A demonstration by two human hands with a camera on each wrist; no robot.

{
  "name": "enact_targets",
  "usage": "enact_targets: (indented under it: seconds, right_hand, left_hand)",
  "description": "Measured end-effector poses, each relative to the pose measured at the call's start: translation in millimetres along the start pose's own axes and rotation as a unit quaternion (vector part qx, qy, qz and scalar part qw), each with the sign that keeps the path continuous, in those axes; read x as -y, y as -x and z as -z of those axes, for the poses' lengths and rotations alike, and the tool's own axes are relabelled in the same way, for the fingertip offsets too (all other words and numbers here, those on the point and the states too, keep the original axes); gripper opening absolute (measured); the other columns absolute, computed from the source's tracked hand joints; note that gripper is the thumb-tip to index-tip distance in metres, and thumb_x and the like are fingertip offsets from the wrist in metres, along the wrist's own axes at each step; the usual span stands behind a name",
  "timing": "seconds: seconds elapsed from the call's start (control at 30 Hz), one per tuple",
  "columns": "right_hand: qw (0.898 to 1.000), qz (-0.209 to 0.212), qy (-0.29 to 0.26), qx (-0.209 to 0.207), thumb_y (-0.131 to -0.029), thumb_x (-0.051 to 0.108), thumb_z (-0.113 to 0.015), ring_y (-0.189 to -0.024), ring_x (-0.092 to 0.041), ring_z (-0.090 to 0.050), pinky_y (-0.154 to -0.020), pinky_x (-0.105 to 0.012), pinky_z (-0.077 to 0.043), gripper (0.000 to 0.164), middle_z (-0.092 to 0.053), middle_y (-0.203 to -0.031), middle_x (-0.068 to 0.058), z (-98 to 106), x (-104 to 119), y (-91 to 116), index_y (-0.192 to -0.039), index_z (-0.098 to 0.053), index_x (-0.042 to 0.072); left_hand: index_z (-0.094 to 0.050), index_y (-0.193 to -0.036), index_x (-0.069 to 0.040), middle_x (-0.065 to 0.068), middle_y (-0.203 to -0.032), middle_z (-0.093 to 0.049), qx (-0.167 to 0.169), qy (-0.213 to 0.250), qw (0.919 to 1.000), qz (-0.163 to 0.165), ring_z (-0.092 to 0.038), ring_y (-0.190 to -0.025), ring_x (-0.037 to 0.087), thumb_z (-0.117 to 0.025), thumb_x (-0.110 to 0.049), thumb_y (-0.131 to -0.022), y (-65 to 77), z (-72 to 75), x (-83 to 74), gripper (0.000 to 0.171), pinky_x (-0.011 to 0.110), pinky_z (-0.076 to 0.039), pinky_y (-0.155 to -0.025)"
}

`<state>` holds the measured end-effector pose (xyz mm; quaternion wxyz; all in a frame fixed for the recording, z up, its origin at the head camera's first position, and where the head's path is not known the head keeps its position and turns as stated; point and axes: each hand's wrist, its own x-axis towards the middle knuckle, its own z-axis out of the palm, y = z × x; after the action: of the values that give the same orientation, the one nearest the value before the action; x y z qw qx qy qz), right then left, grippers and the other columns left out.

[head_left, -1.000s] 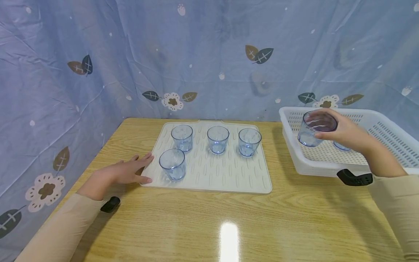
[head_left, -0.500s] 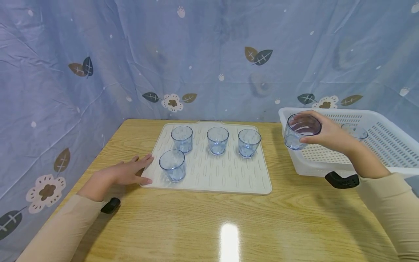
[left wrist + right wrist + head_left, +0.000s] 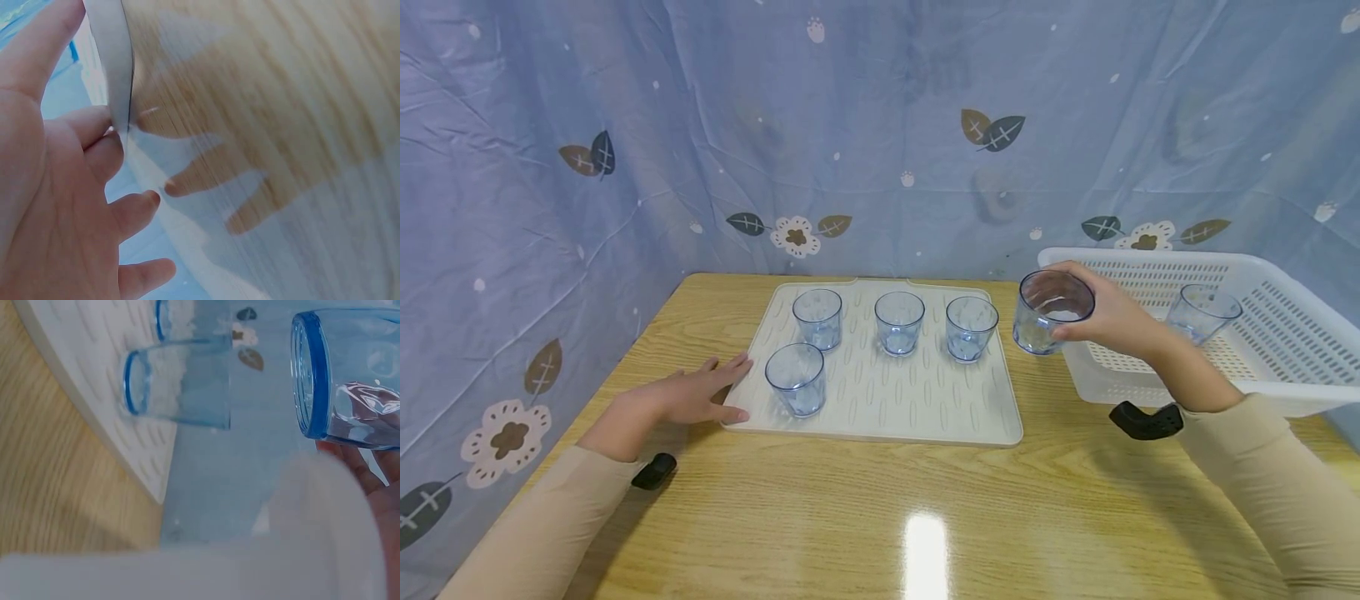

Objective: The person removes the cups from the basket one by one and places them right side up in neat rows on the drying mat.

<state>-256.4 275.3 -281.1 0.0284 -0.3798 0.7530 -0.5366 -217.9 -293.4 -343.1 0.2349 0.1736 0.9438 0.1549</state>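
Note:
My right hand [image 3: 1108, 312] grips a clear bluish drinking glass [image 3: 1037, 325] from its right side, held upright in the air between the mat and the basket. In the right wrist view the held glass [image 3: 362, 381] shows its thick blue base, with fingers behind it. My left hand [image 3: 688, 393] lies at the left edge of a white ribbed drying mat [image 3: 887, 417], fingers spread and touching that edge. On the mat stand several like glasses: a back row with a left glass [image 3: 817, 321], a middle glass [image 3: 899, 325] and a right glass [image 3: 971, 329], and a front-left glass [image 3: 797, 382].
A white plastic basket [image 3: 1187, 387] with slotted walls stands on the right, holding one tilted glass [image 3: 1202, 312]. Its rim looms close in the right wrist view. Below lies a wood-grain table [image 3: 820, 517]; a blue patterned curtain [image 3: 865, 108] hangs behind.
My right hand has carried the glass left, from over the basket to beside its left wall. The glass left in the basket has come into fuller view. My left hand has stayed put.

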Motion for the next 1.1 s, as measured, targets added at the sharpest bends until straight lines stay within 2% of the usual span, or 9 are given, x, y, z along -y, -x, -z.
enact_targets:
  seconds: [0.23,0.4,0.6,0.7,0.9,1.1]
  right_hand:
    - [1.000,-0.003,-0.007,-0.008,-0.088,-0.008,-0.076,-0.116,-0.011,-0.062,-0.099,-0.023,-0.050,0.063,-0.064,-0.128,0.004,-18.0,-4.4,-8.4,-0.142,-0.052,0.011]
    - [1.000,-0.015,-0.007,-0.022,-0.087,-0.010,-0.075,-0.117,-0.013,-0.061,-0.099,-0.025,-0.050,0.062,-0.063,-0.128,0.003,-34.9,-5.2,-15.1,-0.142,-0.049,0.003]
    - [0.999,-0.020,-0.029,-0.024,-0.088,-0.003,-0.079,-0.118,-0.014,-0.060,-0.099,-0.025,-0.051,0.066,-0.061,-0.129,-0.001,-53.1,-6.4,-21.6,-0.143,-0.044,-0.007]
    - [0.999,-0.018,-0.033,-0.024,-0.087,0.001,-0.082,-0.118,-0.015,-0.060,-0.099,-0.024,-0.050,0.069,-0.061,-0.130,-0.007,-60.8,-7.3,-25.4,-0.142,-0.042,-0.011]
    - [0.998,-0.037,-0.046,-0.027,-0.087,0.014,-0.085,-0.118,-0.017,-0.061,-0.099,-0.027,-0.051,0.077,-0.058,-0.134,-0.029,-75.4,-10.7,-30.2,-0.143,-0.041,-0.015]
    - [0.998,-0.042,-0.053,-0.017,-0.084,0.009,-0.087,-0.118,-0.014,-0.060,-0.101,-0.027,-0.050,0.077,-0.056,-0.134,-0.033,-88.2,-17.8,-36.0,-0.141,-0.042,-0.014]
  left_hand:
    - [-0.012,-0.164,-0.001,0.026,-0.168,-0.007,0.001,0.000,1.0000,0.005,0.000,-0.147,0.061,-0.066,-0.055,-0.096,-0.1,1.7,-1.1,0.102,0.086,-0.002,-0.103]
    - [-0.013,-0.164,-0.001,0.026,-0.168,-0.008,0.001,-0.003,1.0000,0.007,-0.001,-0.146,0.061,-0.066,-0.055,-0.096,-0.6,2.0,-1.1,0.102,0.085,-0.002,-0.103]
    - [-0.013,-0.164,-0.001,0.026,-0.168,-0.007,0.004,-0.002,1.0000,0.007,0.000,-0.146,0.062,-0.066,-0.055,-0.096,0.5,2.5,-2.3,0.102,0.085,-0.002,-0.103]
    - [-0.012,-0.164,-0.001,0.027,-0.168,-0.007,0.005,0.002,1.0000,0.008,0.001,-0.146,0.062,-0.066,-0.055,-0.096,0.7,2.4,-2.2,0.102,0.085,-0.001,-0.103]
    - [-0.011,-0.165,-0.002,0.026,-0.168,-0.004,0.011,0.006,0.9998,0.013,0.003,-0.147,0.061,-0.065,-0.058,-0.096,-0.2,0.0,0.4,0.104,0.085,0.001,-0.103]
    - [-0.011,-0.165,-0.002,0.025,-0.168,-0.003,0.010,0.014,0.9998,0.010,0.004,-0.147,0.060,-0.065,-0.058,-0.095,-1.3,0.2,0.5,0.104,0.085,0.001,-0.103]
